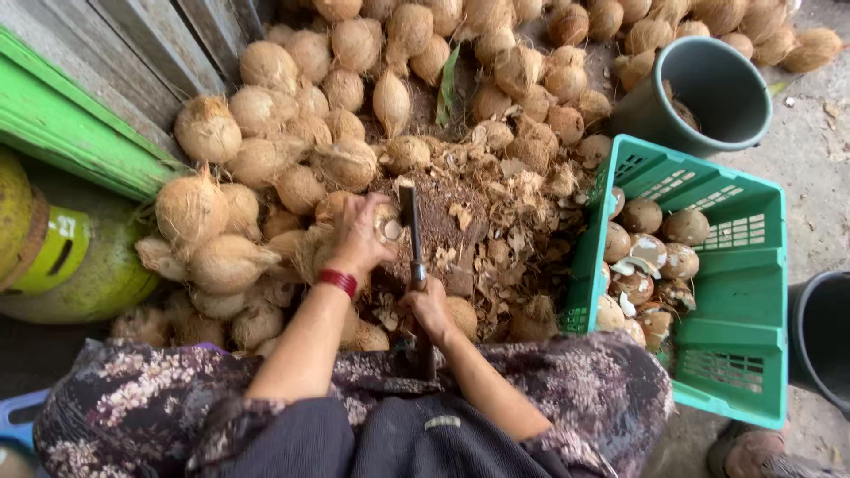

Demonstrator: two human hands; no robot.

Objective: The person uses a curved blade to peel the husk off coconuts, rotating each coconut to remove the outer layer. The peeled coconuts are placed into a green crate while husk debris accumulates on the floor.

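Note:
My left hand (359,235) grips a husked coconut (387,227) and holds it on a wooden block (443,221) covered with husk scraps. Its wrist wears a red band. Just to the right, my right hand (430,307) is closed around the handle of a dark cleaver (410,221), whose blade stands upright against the coconut's right side. Both arms reach forward over my lap, which is covered by a floral patterned cloth.
A large pile of husked coconuts (266,159) fills the ground ahead and to the left. A green plastic crate (744,301) on the right holds peeled coconuts (642,257). A grey bucket (708,88) stands behind it, another dark bucket (823,341) at far right, a green gas cylinder (62,265) at left.

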